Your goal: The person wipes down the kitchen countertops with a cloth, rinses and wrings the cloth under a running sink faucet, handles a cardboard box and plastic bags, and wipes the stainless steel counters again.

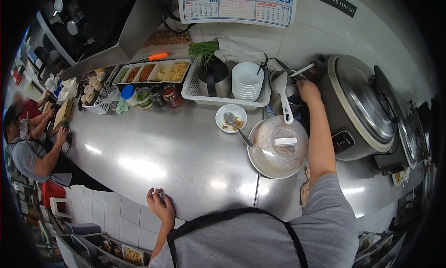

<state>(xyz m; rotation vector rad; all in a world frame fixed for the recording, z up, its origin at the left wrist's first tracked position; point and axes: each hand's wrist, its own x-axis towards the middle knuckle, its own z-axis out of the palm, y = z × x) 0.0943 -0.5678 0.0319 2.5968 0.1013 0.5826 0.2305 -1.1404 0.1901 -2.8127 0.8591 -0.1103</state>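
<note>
My right hand reaches to the back of the counter, at a dark metal container beside the rice cooker; its fingers are partly hidden there. A white spatula stands just left of it. Below is a bowl with a clear domed lid. My left hand rests at the counter's front edge, fingers loosely curled and apart, holding nothing. A small white bowl with brown bits and a spoon lies left of the lid.
A large rice cooker fills the right side. Along the back are stacked white bowls in a white basket, jars and trays of ingredients. Two people stand at the far left.
</note>
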